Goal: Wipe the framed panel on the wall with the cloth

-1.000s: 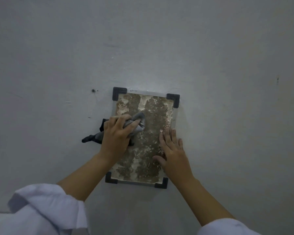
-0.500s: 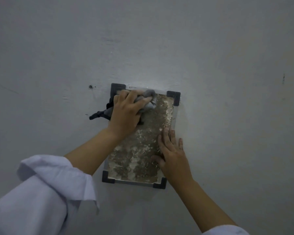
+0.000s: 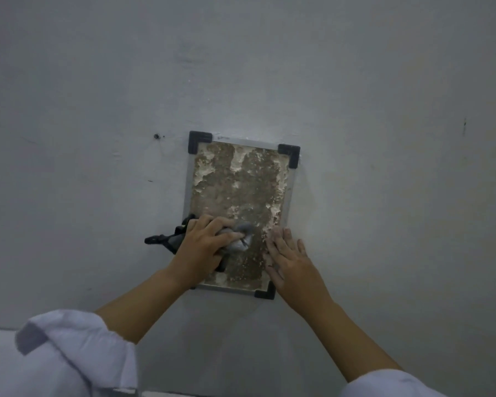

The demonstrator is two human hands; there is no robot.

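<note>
The framed panel [image 3: 238, 196] hangs on the grey wall [image 3: 384, 167], and both hands press against its lower part. The left hand [image 3: 202, 245] is curled tight around the bunched grey cloth [image 3: 238, 239] at the panel's lower left, while the right hand [image 3: 291, 260] lies flat and open, holding nothing, over its lower right edge. The left hand hides the lower left corner, and a dark tail of cloth sticks out past the frame.

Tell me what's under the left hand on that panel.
A bunched grey cloth sits under the left hand, pressed on the framed panel. The panel's lower left corner is covered by hand and wrist.
</note>
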